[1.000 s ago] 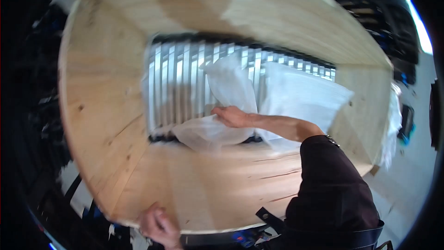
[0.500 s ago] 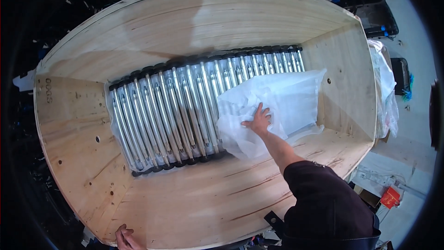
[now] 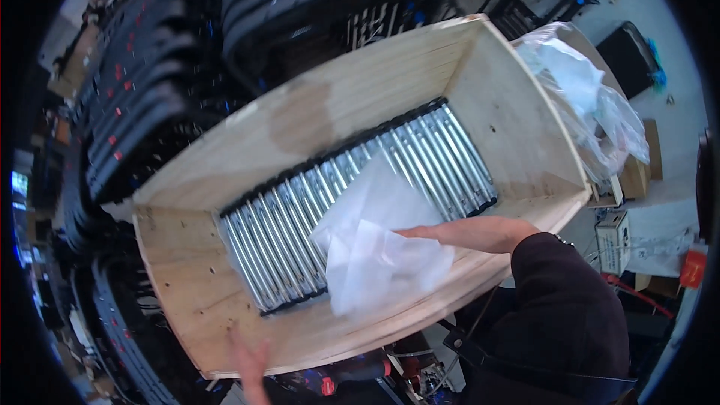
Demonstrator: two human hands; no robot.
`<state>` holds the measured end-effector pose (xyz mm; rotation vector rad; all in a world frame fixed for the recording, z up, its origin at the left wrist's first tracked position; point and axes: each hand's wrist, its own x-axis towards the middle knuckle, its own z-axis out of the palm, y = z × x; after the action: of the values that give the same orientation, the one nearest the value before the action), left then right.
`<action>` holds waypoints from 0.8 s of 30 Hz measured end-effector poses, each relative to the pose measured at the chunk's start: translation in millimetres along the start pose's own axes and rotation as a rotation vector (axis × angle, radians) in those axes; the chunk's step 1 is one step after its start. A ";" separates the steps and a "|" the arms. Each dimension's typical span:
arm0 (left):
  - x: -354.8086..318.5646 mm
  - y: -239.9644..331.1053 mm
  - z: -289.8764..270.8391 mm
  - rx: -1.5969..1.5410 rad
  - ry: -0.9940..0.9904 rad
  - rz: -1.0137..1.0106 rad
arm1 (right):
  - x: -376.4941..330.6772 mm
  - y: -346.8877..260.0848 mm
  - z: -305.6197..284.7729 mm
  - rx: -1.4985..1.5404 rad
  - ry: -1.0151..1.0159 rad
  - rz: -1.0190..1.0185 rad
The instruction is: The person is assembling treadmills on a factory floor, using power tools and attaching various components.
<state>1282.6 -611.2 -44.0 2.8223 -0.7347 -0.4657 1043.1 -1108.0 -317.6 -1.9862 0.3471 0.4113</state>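
Note:
A row of shiny metal gas struts or tubes with black ends [image 3: 285,255] lies side by side on the floor of a large wooden crate [image 3: 525,120]. My right hand [image 3: 418,232] reaches into the crate from the right and grips a crumpled, thin white packing sheet [image 3: 386,255]. The sheet hides its fingertips and hangs lifted over the middle tubes and toward the near wall. At the crate's near left side, my left hand [image 3: 250,356] is by the wall with fingers apart, somewhat blurred, holding nothing.
Stacks of black curved frames [image 3: 142,105] stand beyond the crate and to its left. Clear plastic wrapping [image 3: 585,97] bulges at the crate's right end. A red object [image 3: 691,266] and a cardboard box [image 3: 613,244] sit farther right.
My right hand has lifted the white sheet off the right-hand tubes, uncovering them, and drawn it nearer. My left hand's fingers have spread. The whole view has turned and shifted.

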 end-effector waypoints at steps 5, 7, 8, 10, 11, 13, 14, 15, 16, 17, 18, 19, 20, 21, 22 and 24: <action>-11.9 266.6 -9.9 -1.048 -0.474 -0.169 | -130.7 -162.3 -47.4 0.458 -0.145 -0.255; 6.4 335.2 -5.9 -1.028 -0.521 -0.006 | -115.1 -247.0 -50.2 0.610 -0.143 -0.349; 3.9 364.3 -10.0 -1.012 -0.510 0.069 | -144.3 -261.4 -84.5 0.682 -0.166 -0.420; -2.4 421.3 -14.4 -0.970 -0.509 0.219 | -197.0 -262.4 -105.7 0.802 0.008 -0.449; -7.0 444.7 -13.9 -0.948 -0.509 0.281 | -224.3 -260.7 -113.5 0.938 0.115 -0.469; -13.0 487.0 -13.3 -0.906 -0.498 0.392 | -279.3 -246.2 -154.4 0.446 0.202 -0.610; -13.0 504.2 -12.9 -0.887 -0.482 0.436 | -306.7 -240.7 -182.7 -0.053 0.227 -0.695; -11.5 518.9 -11.0 -0.876 -0.460 0.467 | -347.8 -257.9 -219.4 0.108 0.165 -0.457; -10.6 534.4 -8.6 -0.867 -0.433 0.494 | -386.2 -270.0 -257.9 0.267 0.094 -0.221; -9.3 556.8 -6.7 -0.853 -0.416 0.534 | -405.8 -244.1 -285.9 0.266 0.428 -0.309; -7.2 581.1 -3.8 -0.834 -0.409 0.576 | -419.6 -215.0 -310.4 0.264 0.769 -0.386; -5.4 600.9 2.1 -0.817 -0.397 0.602 | -428.6 -196.7 -332.5 0.200 0.940 -0.315; -5.3 623.9 10.0 -0.802 -0.397 0.632 | -442.5 -178.6 -350.5 0.132 1.114 -0.226; -4.7 646.9 18.6 -0.787 -0.398 0.662 | -452.9 -161.7 -356.1 0.144 1.132 -0.212; -2.2 672.5 28.5 -0.765 -0.407 0.695 | -450.6 -150.7 -366.9 0.183 1.163 -0.231; 12.2 729.9 46.0 -0.736 -0.400 0.759 | -438.6 -124.7 -357.0 0.246 1.211 -0.292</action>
<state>954.5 -1249.4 97.3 1.6339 -1.2887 -0.9157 748.3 -1349.7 118.4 -1.7867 0.7785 -1.0299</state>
